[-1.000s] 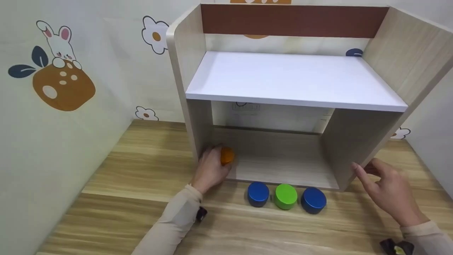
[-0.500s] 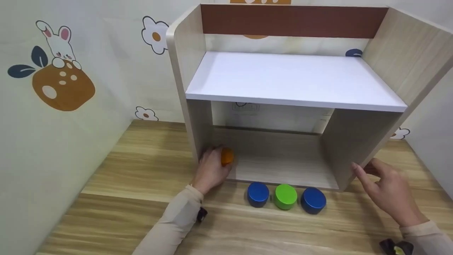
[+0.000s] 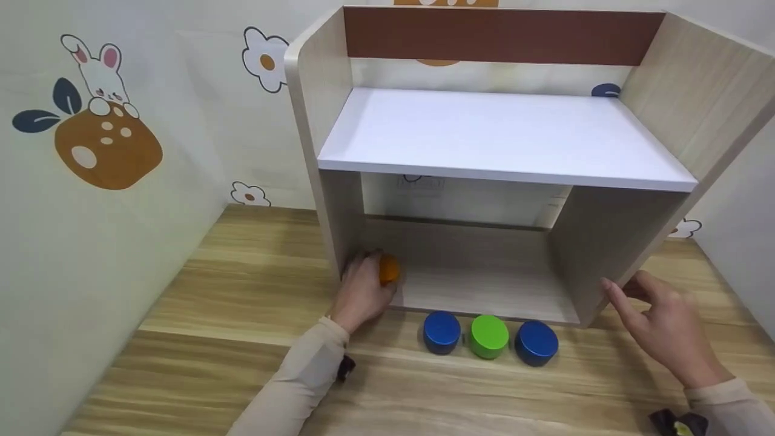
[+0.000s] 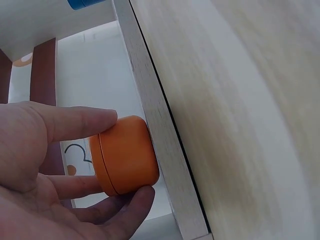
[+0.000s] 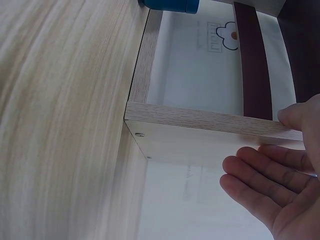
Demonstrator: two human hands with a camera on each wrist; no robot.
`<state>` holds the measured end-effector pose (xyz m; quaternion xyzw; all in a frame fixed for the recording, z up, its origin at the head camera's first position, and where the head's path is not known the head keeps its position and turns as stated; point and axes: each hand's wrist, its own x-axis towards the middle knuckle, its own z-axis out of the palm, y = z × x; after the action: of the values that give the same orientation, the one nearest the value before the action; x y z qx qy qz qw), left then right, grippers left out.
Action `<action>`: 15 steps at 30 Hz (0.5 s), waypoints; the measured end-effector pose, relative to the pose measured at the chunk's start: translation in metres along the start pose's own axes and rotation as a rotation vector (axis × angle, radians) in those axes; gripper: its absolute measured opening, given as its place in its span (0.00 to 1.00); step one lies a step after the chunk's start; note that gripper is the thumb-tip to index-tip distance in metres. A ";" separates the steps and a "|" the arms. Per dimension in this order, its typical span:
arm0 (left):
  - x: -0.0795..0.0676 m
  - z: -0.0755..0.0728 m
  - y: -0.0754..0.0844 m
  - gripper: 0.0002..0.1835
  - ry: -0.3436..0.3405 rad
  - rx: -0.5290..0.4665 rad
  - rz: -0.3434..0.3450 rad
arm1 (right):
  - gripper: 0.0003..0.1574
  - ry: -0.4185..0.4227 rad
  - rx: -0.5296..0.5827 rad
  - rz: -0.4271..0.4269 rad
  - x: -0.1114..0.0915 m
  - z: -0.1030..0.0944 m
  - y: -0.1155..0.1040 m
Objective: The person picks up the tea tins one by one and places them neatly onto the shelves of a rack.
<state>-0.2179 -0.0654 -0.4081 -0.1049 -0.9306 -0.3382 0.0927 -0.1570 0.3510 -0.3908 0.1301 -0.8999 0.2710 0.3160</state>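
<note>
My left hand (image 3: 362, 290) grips a small round orange jar (image 3: 389, 269) at the left end of the desktop shelf's lower compartment. In the left wrist view the thumb lies on one side of the orange jar (image 4: 129, 157) and fingers curl under the other; a lid seam shows. Its base meets the bottom board (image 4: 155, 115), or nearly so. At the other end, my right hand (image 3: 669, 327) holds the front edge of the shelf's right side panel (image 5: 210, 122), thumb at the edge and fingers along the outer face. Most of these fingers are nearly straight.
Before the shelf, a blue jar (image 3: 442, 332), a green jar (image 3: 489, 336) and another blue jar (image 3: 536, 343) stand in a row on the wooden table (image 3: 424, 399). The white upper shelf board (image 3: 502, 133) spans above the left hand. Patterned walls (image 3: 200, 121) close off the back and sides.
The orange jar and left hand have shifted very slightly toward the right. The right hand, the shelf and the row of jars look unmoved.
</note>
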 end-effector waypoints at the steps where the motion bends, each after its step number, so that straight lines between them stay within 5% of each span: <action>1: 0.000 0.000 0.000 0.27 -0.001 -0.002 -0.003 | 0.08 -0.001 -0.005 0.002 0.000 0.000 0.000; 15: 0.001 0.002 0.000 0.26 -0.004 0.015 -0.031 | 0.09 -0.007 -0.026 0.016 -0.001 0.000 0.000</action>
<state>-0.2186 -0.0640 -0.4089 -0.0902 -0.9349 -0.3322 0.0863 -0.1564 0.3512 -0.3913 0.1197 -0.9054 0.2615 0.3122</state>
